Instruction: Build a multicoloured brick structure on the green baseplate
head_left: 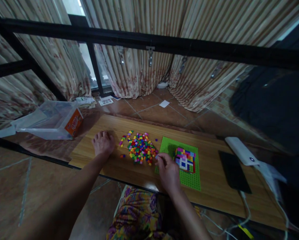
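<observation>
My left hand [103, 143] rests on the wooden board, left of the brick pile, its fingers lying apart with nothing seen in them. A heap of small toy bricks [141, 148] in many colours is spread between my hands. My right hand [168, 170] is over the left edge of the green baseplate [190, 181], with thumb and forefinger pinched together beside the heap. A tiny pale spot shows at these fingertips, too small to name. On the baseplate stands a block of colourful bricks [185, 160], with white and blue in its middle.
A clear plastic box [51, 120] with an orange label stands beyond the board's left end. On the right lie a black phone [234, 171] with a cable and a white power bank [240, 150]. A black metal bar [149, 40] crosses before the curtains.
</observation>
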### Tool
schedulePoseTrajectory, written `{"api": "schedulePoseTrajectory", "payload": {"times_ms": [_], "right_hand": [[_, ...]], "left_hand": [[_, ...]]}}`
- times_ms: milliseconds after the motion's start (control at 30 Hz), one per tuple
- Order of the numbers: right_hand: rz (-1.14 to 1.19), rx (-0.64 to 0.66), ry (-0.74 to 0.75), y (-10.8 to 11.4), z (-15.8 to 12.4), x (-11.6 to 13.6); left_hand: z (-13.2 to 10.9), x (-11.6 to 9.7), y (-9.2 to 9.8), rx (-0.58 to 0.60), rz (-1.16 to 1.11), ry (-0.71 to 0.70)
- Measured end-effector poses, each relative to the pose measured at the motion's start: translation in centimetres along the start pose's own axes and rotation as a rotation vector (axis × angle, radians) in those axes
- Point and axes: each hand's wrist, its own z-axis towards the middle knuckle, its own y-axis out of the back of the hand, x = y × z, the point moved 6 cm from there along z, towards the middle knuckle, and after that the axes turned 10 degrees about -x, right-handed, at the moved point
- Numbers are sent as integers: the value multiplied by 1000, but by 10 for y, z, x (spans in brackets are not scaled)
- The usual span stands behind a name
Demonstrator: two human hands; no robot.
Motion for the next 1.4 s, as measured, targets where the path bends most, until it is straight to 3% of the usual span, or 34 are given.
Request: {"api": "schedulePoseTrajectory", "payload": {"times_ms": [267, 467, 800, 1067, 1400], "right_hand": [[106, -220, -188, 79, 4, -44], [-178, -349, -152, 122, 25, -64], [-318, -309, -101, 115, 47, -68], [-307, -273, -106, 112, 49, -65], [-258, -335, -155, 116, 43, -67]], "left_hand": [[1, 0, 1, -7, 26, -1], [2, -1, 1, 19, 39, -3], [3, -1, 3, 32, 35, 6], [1, -2, 3, 21, 22, 1], [2, 0, 0, 16, 42, 10]]}}
